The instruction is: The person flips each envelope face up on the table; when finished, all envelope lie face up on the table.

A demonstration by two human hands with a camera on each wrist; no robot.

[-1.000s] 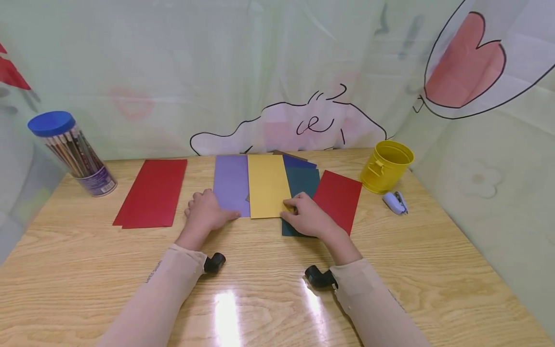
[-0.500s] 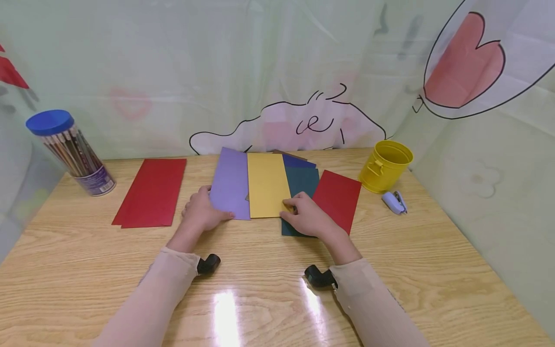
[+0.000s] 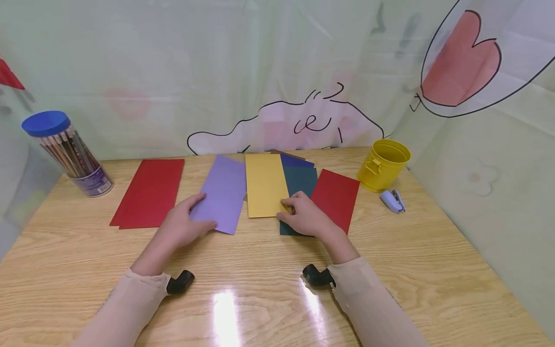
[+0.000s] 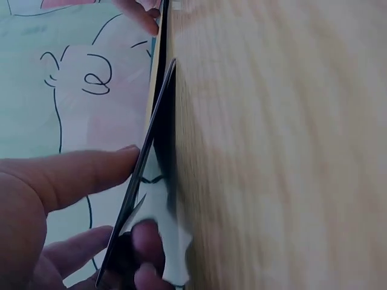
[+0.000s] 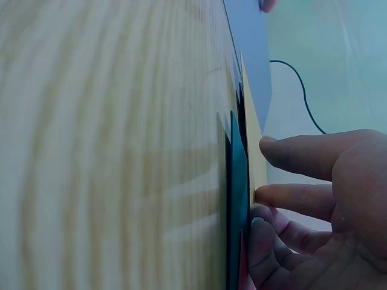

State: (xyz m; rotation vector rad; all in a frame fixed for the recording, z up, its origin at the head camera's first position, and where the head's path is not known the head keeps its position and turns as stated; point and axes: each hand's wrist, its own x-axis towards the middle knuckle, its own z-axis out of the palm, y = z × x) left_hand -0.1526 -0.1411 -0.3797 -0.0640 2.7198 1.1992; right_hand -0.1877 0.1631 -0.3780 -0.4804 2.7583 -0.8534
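A wood-grain table (image 3: pixel 260 274) is supporting a transparent tub (image 3: pixel 96 183) at the left rear; the tub is containing pencils (image 3: pixel 71 150) and bearing a blue lid (image 3: pixel 46 124). At the right rear, a yellow bucket (image 3: pixel 375 179) is standing upright. A lavender stapler (image 3: pixel 391 202) is lying just in front of the bucket. Behind the table, a pale cloth (image 3: pixel 151 62) is hanging, displaying black line drawings and a red heart (image 3: pixel 461 65).

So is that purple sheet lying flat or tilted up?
Tilted up: the left hand pinches the purple sheet, fingertips beneath it.
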